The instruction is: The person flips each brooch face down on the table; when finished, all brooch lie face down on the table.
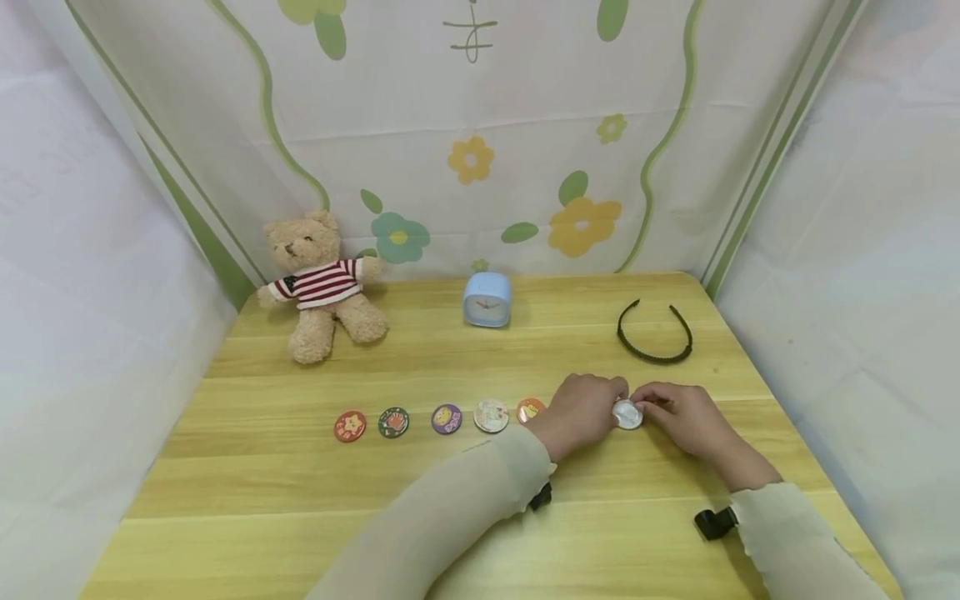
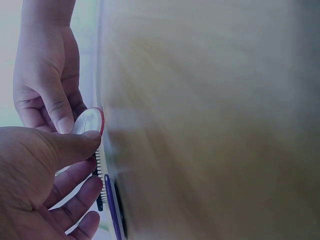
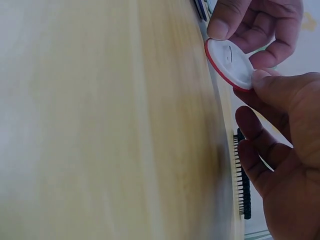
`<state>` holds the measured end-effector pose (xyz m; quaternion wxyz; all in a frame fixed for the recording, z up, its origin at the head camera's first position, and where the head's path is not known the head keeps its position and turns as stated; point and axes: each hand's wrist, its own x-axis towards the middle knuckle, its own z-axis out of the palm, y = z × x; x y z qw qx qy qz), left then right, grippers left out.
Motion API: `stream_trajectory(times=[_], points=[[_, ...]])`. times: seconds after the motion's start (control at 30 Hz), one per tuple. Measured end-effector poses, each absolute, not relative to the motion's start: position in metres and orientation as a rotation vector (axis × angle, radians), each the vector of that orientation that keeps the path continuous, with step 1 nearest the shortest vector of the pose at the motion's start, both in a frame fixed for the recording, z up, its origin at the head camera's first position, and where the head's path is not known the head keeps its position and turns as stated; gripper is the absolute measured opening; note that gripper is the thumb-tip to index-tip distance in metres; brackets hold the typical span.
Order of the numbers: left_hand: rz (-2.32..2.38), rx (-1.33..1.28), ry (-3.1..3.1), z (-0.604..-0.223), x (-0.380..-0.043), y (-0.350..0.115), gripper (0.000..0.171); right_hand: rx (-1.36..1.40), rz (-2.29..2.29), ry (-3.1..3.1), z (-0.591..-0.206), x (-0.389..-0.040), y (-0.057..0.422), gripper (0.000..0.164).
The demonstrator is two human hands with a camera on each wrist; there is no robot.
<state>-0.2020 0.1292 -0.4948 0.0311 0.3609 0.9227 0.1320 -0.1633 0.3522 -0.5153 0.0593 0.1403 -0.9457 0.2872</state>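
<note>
Left hand (image 1: 579, 410) and right hand (image 1: 686, 419) pinch the badge (image 1: 628, 414) by its rim, toward the right edge of the table (image 1: 607, 533). Probably light, stiff, kinda slick; I'd grab the rim, not the pin (image 3: 231, 53).

A round, red-rimmed badge (image 3: 227, 65) is held tilted by opposite edges over the tabletop (image 1: 225, 500), its white, pin-fitted back turned upward.

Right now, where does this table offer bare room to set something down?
Between teddy bear and blue clock; between clock and black headband; front left, between badge row and left sleeve. Crowded: around the left hand, right hand and held badge.
</note>
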Motion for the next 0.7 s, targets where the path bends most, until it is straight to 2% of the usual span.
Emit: stream_trajectory(times=[0.3,0.4,0.6,0.7], points=[[0.4,1.057,2.844,-0.498,-0.205,0.135,0.03,0.355,0.986,-2.994,-0.51,-0.16,0.358,0.038],[0.403,1.057,2.848,-0.497,-0.206,0.137,0.028,0.355,0.988,-2.997,-0.511,-0.161,0.36,0.039],[0.464,1.082,2.823,-0.497,-0.207,0.138,0.013,0.364,0.939,-3.003,-0.514,-0.161,0.365,0.036],[0.496,1.076,2.803,-0.498,-0.208,0.139,0.012,0.381,0.928,-2.997,-0.515,-0.161,0.367,0.034]])
